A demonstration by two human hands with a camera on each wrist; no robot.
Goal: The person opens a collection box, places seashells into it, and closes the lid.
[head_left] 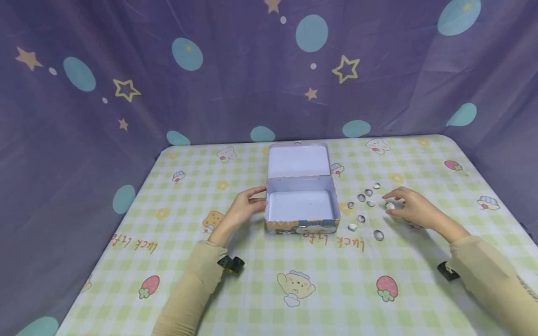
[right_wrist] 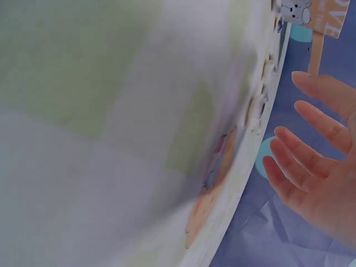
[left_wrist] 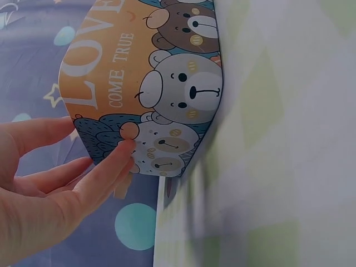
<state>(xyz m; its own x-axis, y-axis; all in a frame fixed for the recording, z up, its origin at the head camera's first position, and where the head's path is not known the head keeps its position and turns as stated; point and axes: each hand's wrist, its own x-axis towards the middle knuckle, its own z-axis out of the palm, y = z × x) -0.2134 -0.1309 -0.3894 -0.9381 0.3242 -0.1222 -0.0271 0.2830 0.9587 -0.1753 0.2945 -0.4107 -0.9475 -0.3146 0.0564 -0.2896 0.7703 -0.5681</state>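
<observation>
We have the box point(head_left: 301, 227) open, lid point(head_left: 298, 161) raised; shells point(head_left: 378, 235) still lie outside, to its right. Our left hand point(head_left: 244, 207) touches its side, fingers uncurled; our right hand point(head_left: 414, 208), loosely spread, grips nothing beside a white shell point(head_left: 390, 206).

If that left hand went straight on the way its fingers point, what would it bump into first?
The left hand would likely meet the side of the open tin box first; at least one fingertip seems to touch it, though exact contact is hard to judge.
</observation>
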